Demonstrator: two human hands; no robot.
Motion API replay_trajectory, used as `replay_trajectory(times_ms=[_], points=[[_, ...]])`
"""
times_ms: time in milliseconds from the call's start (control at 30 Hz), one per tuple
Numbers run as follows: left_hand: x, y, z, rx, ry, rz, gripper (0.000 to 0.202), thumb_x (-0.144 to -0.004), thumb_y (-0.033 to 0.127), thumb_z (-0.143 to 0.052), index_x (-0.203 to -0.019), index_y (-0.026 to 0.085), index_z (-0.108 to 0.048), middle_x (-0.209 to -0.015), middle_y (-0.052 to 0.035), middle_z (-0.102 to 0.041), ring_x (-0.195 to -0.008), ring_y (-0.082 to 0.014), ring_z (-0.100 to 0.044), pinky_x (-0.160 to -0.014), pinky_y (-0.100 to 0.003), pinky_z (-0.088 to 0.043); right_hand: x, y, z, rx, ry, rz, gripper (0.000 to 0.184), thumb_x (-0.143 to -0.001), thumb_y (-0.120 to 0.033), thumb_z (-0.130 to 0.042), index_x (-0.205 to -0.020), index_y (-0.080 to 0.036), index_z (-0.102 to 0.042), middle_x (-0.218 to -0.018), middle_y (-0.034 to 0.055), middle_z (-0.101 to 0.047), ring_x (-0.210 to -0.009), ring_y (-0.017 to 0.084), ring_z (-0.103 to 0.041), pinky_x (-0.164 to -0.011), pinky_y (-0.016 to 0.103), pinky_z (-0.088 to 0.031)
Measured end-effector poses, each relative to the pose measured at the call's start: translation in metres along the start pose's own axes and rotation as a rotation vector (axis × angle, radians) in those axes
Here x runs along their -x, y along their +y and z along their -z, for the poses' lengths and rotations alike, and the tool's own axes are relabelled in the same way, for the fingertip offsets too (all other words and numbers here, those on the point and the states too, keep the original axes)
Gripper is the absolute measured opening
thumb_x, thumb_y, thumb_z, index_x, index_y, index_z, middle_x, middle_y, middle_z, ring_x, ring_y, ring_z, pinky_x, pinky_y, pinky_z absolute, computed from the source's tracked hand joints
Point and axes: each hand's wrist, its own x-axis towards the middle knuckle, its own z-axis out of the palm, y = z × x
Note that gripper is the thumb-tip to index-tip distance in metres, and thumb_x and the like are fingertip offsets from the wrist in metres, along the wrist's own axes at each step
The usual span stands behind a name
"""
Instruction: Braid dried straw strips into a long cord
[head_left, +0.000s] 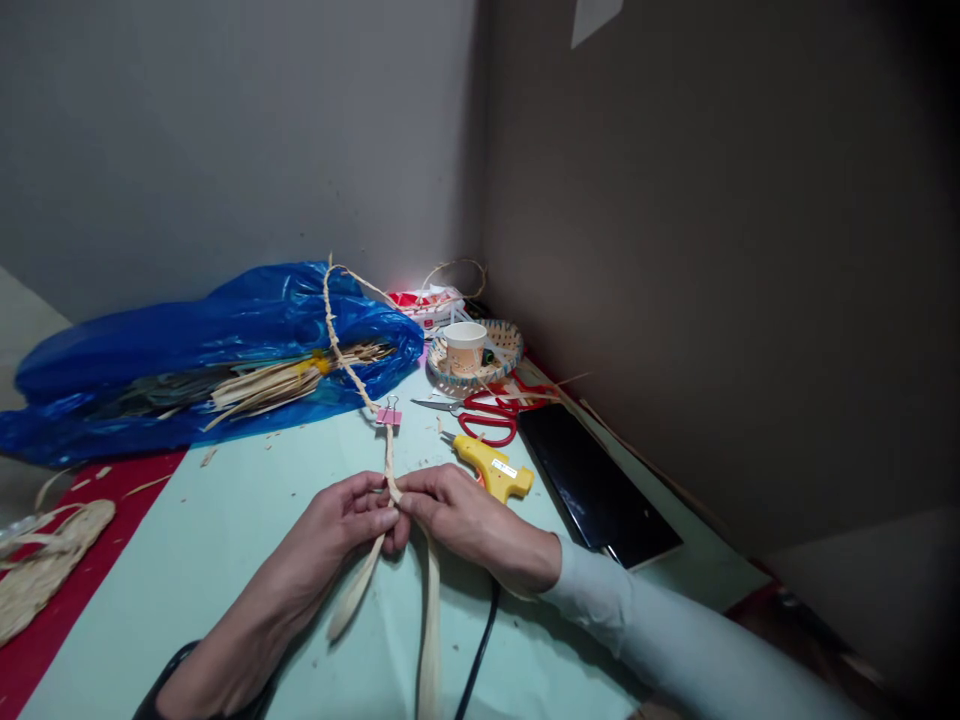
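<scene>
A braided straw cord point(341, 350) runs from the blue bag down the table to my hands. A pink binder clip point(388, 414) is clamped on it. My left hand point(346, 522) and my right hand point(457, 515) meet at the cord's working end, fingers pinched on it. Two loose flat straw strips point(430, 620) hang down from the pinch toward me, across the pale green table point(225, 540).
A blue plastic bag point(187, 350) with dry straw lies at back left. A yellow glue gun point(495, 468), red scissors point(487, 412), a dark phone point(596, 485), and a woven tray point(510, 350) holding a paper cup point(465, 345) sit to the right. Woven straw pieces point(37, 570) lie at left.
</scene>
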Motion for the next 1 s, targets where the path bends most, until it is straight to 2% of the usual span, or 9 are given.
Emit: replay_trajectory(times_ms=[67, 133, 233, 333, 533, 700, 833, 1000], points=[[0.001, 0.002, 0.001, -0.058, 0.017, -0.007, 0.017, -0.08, 0.024, -0.063, -0.093, 0.015, -0.056, -0.064, -0.001, -0.065, -0.061, -0.0134, -0.055, -0.061, -0.026, -0.04, 0.001, -0.001, 0.0, 0.054, -0.009, 0.019, 0.028, -0.09, -0.015, -0.039, -0.072, -0.016, -0.061, -0.077, 0.0012, -0.071, -0.077, 0.013, -0.063, -0.077, 0.022, -0.042], [0.003, 0.003, 0.0, -0.139, 0.085, -0.003, 0.02, -0.079, 0.028, -0.064, -0.092, 0.016, -0.054, -0.059, 0.0014, -0.061, -0.054, -0.0123, -0.052, -0.056, -0.025, -0.038, 0.003, -0.001, 0.0, 0.142, 0.002, 0.0, 0.023, -0.091, -0.017, -0.039, -0.076, -0.017, -0.057, -0.073, 0.0001, -0.069, -0.074, 0.013, -0.061, -0.073, 0.023, -0.041], [0.005, 0.002, -0.004, -0.164, 0.193, 0.022, 0.024, -0.077, 0.036, -0.065, -0.087, 0.019, -0.052, -0.053, 0.0081, -0.049, -0.045, -0.0082, -0.038, -0.046, -0.022, -0.028, 0.005, -0.001, -0.002, 0.246, 0.019, -0.043, 0.015, -0.092, -0.021, -0.039, -0.088, -0.018, -0.054, -0.073, 0.0002, -0.067, -0.076, 0.015, -0.06, -0.07, 0.025, -0.039], [0.005, -0.001, -0.011, -0.166, 0.251, 0.02, 0.024, -0.077, 0.042, -0.063, -0.08, 0.02, -0.053, -0.049, 0.0112, -0.04, -0.041, -0.0064, -0.028, -0.043, -0.02, -0.019, 0.007, -0.004, -0.005, 0.322, 0.05, -0.082, 0.011, -0.09, -0.021, -0.041, -0.097, -0.018, -0.049, -0.076, 0.0018, -0.065, -0.074, 0.016, -0.059, -0.066, 0.025, -0.037], [0.003, -0.001, -0.019, -0.303, 0.292, -0.104, 0.019, -0.071, 0.035, -0.067, -0.064, 0.02, -0.058, -0.058, 0.0031, -0.06, -0.057, -0.0137, -0.052, -0.056, -0.024, -0.037, 0.01, -0.006, -0.006, 0.429, 0.037, -0.093, 0.006, -0.089, -0.02, -0.044, -0.094, -0.017, -0.046, -0.076, 0.0035, -0.061, -0.073, 0.017, -0.057, -0.063, 0.025, -0.033], [0.003, -0.005, -0.019, -0.311, 0.369, -0.032, 0.021, -0.071, 0.037, -0.066, -0.065, 0.018, -0.059, -0.056, 0.0036, -0.058, -0.055, -0.0123, -0.046, -0.054, -0.023, -0.032, 0.011, -0.005, 0.004, 0.525, -0.032, -0.031, 0.01, -0.09, -0.022, -0.045, -0.085, -0.018, -0.053, -0.071, 0.0021, -0.059, -0.067, 0.015, -0.051, -0.057, 0.025, -0.026], [0.002, -0.006, -0.02, -0.323, 0.421, -0.019, 0.021, -0.067, 0.035, -0.068, -0.063, 0.017, -0.059, -0.053, 0.0067, -0.049, -0.051, -0.0094, -0.037, -0.051, -0.022, -0.028, 0.012, -0.009, 0.01, 0.63, 0.054, -0.012, 0.019, -0.088, -0.02, -0.046, -0.072, -0.017, -0.056, -0.068, 0.0032, -0.059, -0.064, 0.014, -0.047, -0.057, 0.027, -0.024], [0.002, -0.005, -0.022, -0.268, 0.459, -0.022, 0.018, -0.064, 0.033, -0.069, -0.06, 0.017, -0.06, -0.052, 0.0048, -0.054, -0.054, -0.0118, -0.045, -0.052, -0.022, -0.031, 0.016, -0.012, -0.002, 0.605, 0.084, 0.011, 0.02, -0.088, -0.018, -0.044, -0.075, -0.016, -0.059, -0.07, 0.0042, -0.063, -0.063, 0.014, -0.052, -0.057, 0.026, -0.028]])
